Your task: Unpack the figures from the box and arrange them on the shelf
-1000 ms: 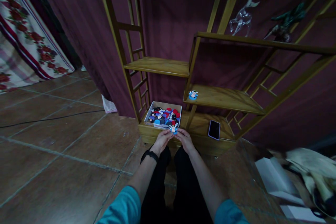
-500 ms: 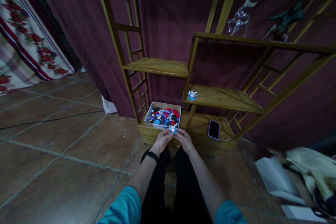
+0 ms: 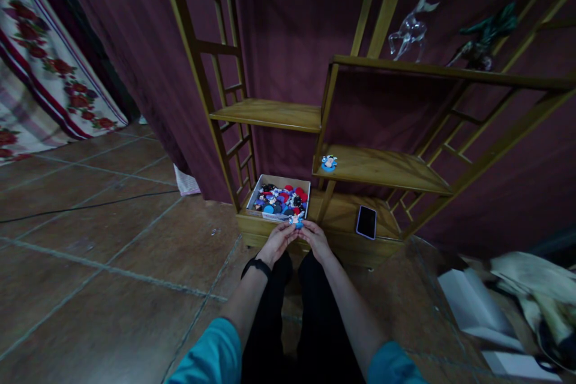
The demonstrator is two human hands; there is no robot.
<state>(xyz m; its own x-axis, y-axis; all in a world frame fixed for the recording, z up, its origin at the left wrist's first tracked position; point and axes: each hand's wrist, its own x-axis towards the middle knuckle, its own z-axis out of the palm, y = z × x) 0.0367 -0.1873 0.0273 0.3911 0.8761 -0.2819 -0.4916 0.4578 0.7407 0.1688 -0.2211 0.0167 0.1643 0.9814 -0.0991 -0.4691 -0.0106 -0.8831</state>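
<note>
One small figurine [image 3: 296, 221]: grasped it between the fingertips of the left hand [image 3: 279, 240] and right hand [image 3: 316, 240], pinching from both sides, in front of the near-right corner of an open box [image 3: 283, 180] crowded with small coloured pieces [image 3: 285, 196]. Wore a black band [image 3: 261, 266] on the left wrist. Had a similar blue-based figurine [image 3: 329, 162] standing at the left end of the right-hand shelf [image 3: 387, 169], and a phone [image 3: 366, 222] lying below it, farther right.
</note>
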